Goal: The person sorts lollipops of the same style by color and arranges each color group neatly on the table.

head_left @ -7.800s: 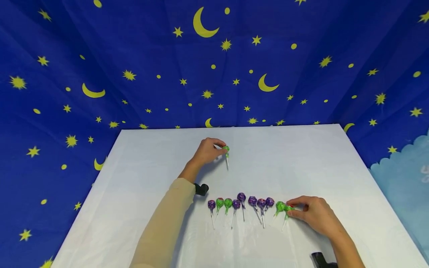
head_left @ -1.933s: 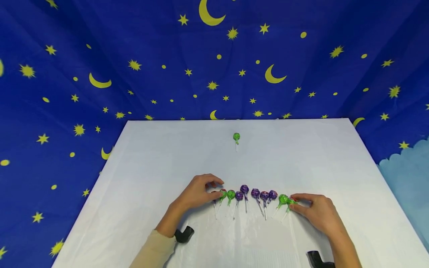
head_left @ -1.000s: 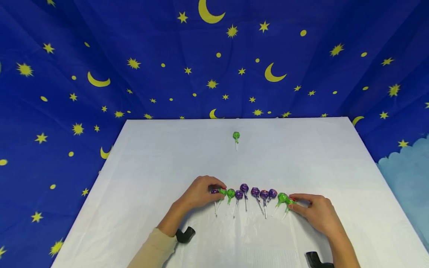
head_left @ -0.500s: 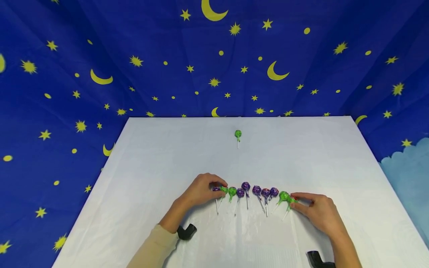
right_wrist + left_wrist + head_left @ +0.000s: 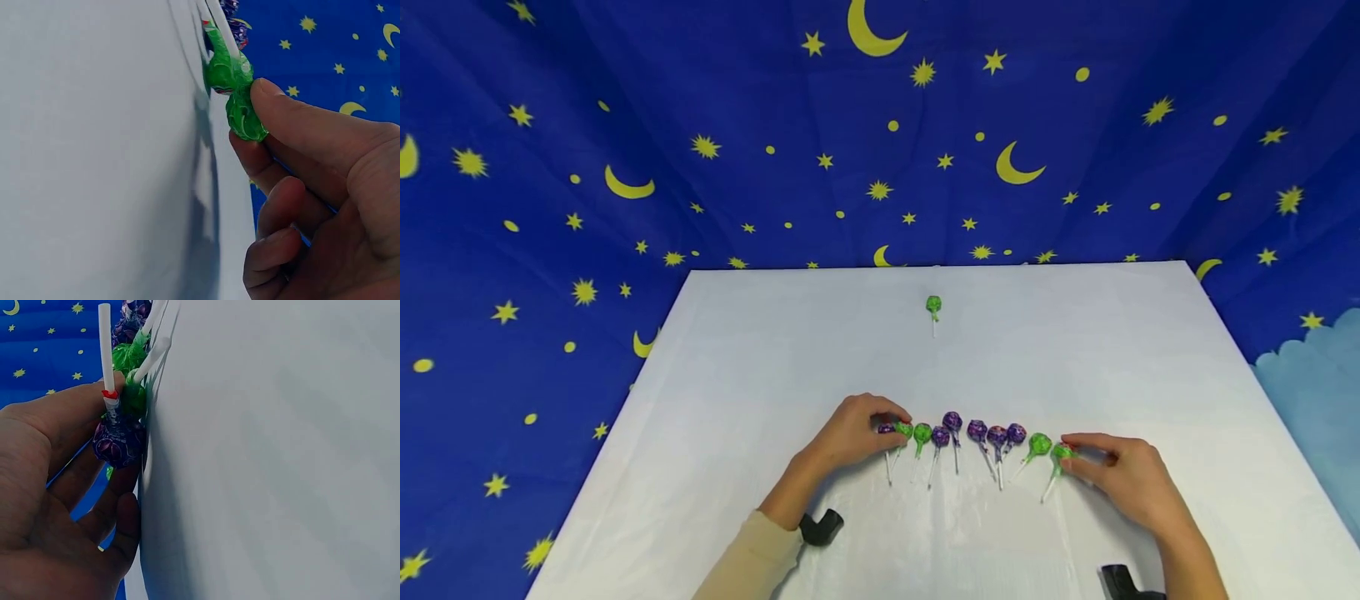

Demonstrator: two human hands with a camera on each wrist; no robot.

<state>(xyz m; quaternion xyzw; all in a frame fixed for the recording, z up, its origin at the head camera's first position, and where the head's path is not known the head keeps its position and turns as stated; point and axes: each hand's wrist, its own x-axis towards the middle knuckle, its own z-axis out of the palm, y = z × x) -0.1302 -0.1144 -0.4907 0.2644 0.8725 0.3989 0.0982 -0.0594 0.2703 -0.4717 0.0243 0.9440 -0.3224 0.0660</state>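
Note:
My left hand is at the left end of a row of wrapped lollipops, its thumb and fingers pinching a green lollipop. Beside the thumb, a purple lollipop lies within the curve of that hand. At the row's right end my right hand pinches a green lollipop by its head, between thumb and fingertips. Its white stick points toward the near side. Another green lollipop lies just left of it, with a small gap. One green lollipop lies alone near the table's back.
Several purple lollipops and a green lollipop fill the row between my hands, sticks toward me. The white table ends at a blue curtain with stars and moons. Black wrist devices sit under both wrists.
Earlier my left hand set a green lollipop at the back, then returned and took another at the row's left. Just now my right hand's lollipop shifted right, apart from its green neighbour.

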